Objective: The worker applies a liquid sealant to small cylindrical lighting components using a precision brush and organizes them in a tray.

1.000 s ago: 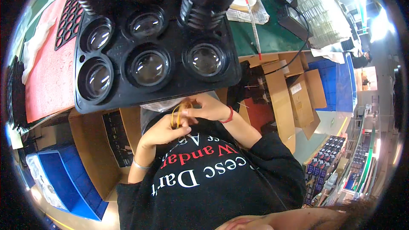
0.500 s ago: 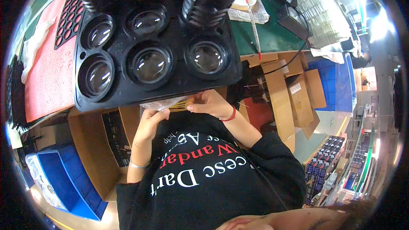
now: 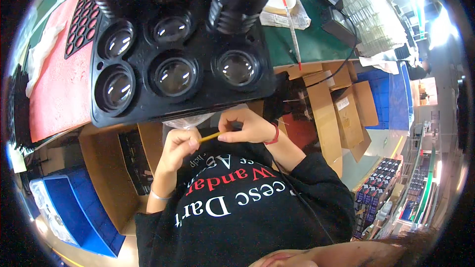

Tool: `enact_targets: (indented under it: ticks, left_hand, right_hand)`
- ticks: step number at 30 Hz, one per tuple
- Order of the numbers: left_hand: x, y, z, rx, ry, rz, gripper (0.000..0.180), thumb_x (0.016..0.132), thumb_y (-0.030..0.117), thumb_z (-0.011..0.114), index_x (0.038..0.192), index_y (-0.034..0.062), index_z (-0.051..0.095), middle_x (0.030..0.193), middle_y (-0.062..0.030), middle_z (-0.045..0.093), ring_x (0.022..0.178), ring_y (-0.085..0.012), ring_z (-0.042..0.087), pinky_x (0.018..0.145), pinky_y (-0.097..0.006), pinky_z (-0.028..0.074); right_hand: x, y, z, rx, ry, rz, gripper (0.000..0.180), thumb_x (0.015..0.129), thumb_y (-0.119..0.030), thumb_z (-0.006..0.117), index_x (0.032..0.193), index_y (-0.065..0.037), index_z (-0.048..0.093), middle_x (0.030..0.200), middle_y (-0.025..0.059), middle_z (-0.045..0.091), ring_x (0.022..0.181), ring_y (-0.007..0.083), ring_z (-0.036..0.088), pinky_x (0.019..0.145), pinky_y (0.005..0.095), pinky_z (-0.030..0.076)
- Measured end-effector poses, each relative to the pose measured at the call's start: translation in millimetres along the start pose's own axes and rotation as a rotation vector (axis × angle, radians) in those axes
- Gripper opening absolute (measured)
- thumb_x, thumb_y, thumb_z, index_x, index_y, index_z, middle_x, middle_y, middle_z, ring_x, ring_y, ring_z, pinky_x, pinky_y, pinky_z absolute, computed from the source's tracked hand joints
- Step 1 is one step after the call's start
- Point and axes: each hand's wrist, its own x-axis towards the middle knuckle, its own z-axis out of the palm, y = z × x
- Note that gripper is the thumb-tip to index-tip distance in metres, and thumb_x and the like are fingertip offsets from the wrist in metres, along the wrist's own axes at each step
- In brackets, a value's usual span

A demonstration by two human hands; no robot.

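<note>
The left hand and right hand each pinch, fingers closed, one end of a yellow band, straight between them; matching the pull on both sides should stop it slipping. White and red lettering marks the black shirt. Beyond lies a black lens tray; farther right, a carton bears a white label, unreadable.

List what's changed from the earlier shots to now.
Since the first picture, the left hand has moved left and the right hand slightly right, opening a gap. The yellow band went from a loop, then spread strands, to one narrow strip between them, slanting up toward the right hand. Both hands hold it now. The black tray stayed on the table.
</note>
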Motion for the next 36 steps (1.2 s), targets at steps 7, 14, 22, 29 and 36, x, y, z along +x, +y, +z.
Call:
enact_targets:
  ticks: [7, 14, 22, 29, 36]
  left_hand:
    - [-11.9, 78.7, 12.8, 0.659, -0.438, 0.273, 0.032, 0.071, 0.012, 0.065, 0.05, 0.0071, 0.041, 0.049, -0.005, 0.041, 0.048, -0.0244, 0.043, 0.046, -0.034, 0.034]
    - [-24.1, 136.6, 30.2, 0.91, -0.544, 0.523, 0.021, 0.074, 0.019, 0.065, 0.063, 0.0084, 0.051, 0.058, -0.004, 0.045, 0.052, -0.0215, 0.049, 0.047, -0.032, 0.041]
    - [-22.2, 180.2, 53.2, 0.917, -0.668, 0.723, 0.024, 0.077, 0.018, 0.064, 0.062, 0.0078, 0.048, 0.059, -0.0029, 0.044, 0.054, -0.0175, 0.05, 0.045, -0.028, 0.043]
    - [-21.8, 249.7, 28.8, 1.036, -0.587, 0.866, 0.029, 0.076, 0.017, 0.066, 0.056, 0.0119, 0.046, 0.052, 0.0012, 0.037, 0.044, -0.014, 0.045, 0.037, -0.026, 0.036]
    - [65.4, 290.4, -49.3, 1.222, 0.391, 0.482, 0.024, 0.077, 0.01, 0.057, 0.06, -0.0023, 0.046, 0.058, -0.0119, 0.043, 0.052, -0.0286, 0.041, 0.052, -0.036, 0.034]
  right_hand:
    - [-21.7, -46.1, -3.9, -0.585, -0.278, -0.463, 0.029, 0.075, -0.027, 0.068, 0.061, -0.012, 0.048, 0.058, -0.0001, 0.045, 0.057, 0.0198, 0.048, 0.064, 0.0321, 0.035]
    - [-40.1, -93.2, -4.6, -0.719, -0.322, -0.638, 0.02, 0.074, -0.022, 0.071, 0.077, -0.012, 0.055, 0.072, -0.0027, 0.055, 0.064, 0.0154, 0.053, 0.064, 0.0299, 0.039]
    - [-14.9, -107.0, 19.8, -0.465, -0.341, -0.974, 0.014, 0.078, -0.013, 0.065, 0.086, -0.002, 0.063, 0.086, 0.0074, 0.059, 0.064, 0.0214, 0.055, 0.057, 0.0316, 0.044]
    - [-24.3, -119.8, 4.5, -0.433, -0.054, -1.258, 0.014, 0.074, -0.006, 0.061, 0.085, -0.002, 0.066, 0.09, 0.0112, 0.065, 0.067, 0.018, 0.062, 0.055, 0.0269, 0.049]
    - [-22.3, -60.5, -38.9, -0.551, 0.597, -1.293, 0.017, 0.062, -0.008, 0.059, 0.078, -0.003, 0.063, 0.056, 0.0021, 0.057, 0.043, 0.016, 0.052, 0.044, 0.0278, 0.039]
